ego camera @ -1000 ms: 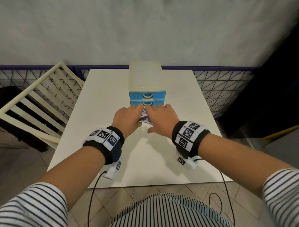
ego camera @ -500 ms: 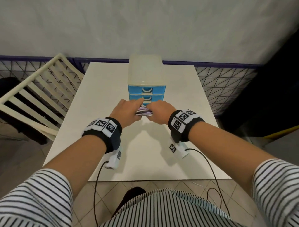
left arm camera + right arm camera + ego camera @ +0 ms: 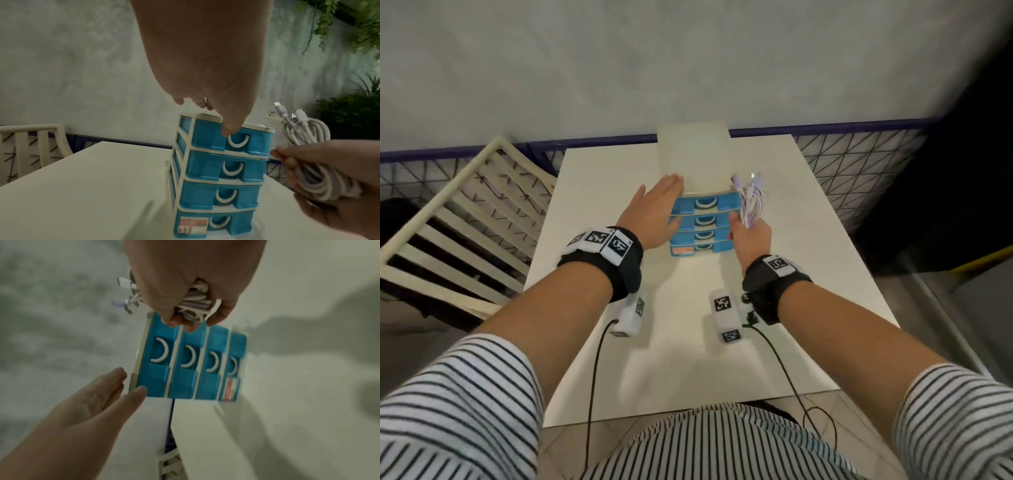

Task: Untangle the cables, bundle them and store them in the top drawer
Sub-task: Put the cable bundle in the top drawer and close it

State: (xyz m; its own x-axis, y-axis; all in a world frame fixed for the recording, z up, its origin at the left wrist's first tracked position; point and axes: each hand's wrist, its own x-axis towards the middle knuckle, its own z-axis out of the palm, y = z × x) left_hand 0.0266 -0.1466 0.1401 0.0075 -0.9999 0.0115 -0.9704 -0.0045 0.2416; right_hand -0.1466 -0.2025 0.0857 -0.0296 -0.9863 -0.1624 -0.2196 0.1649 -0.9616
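Head view, left to right. We hold our left hand (image 3: 654, 212) flat with fingers straight and close together, fingertips (image 3: 674, 180) at the left front corner of the cabinet (image 3: 693, 161); in the left wrist view the thumb tip (image 3: 228, 131) lies at the top drawer (image 3: 702, 202), just left of its handle; contact cannot be told. The four drawers are closed. Just right of them, our right hand (image 3: 751, 236) curls its fingers (image 3: 287, 162) around the cables (image 3: 750, 202), a coiled bundle whose plugs point up past the fingers, beside the top drawer. The cabinet stands on the table (image 3: 688, 359).
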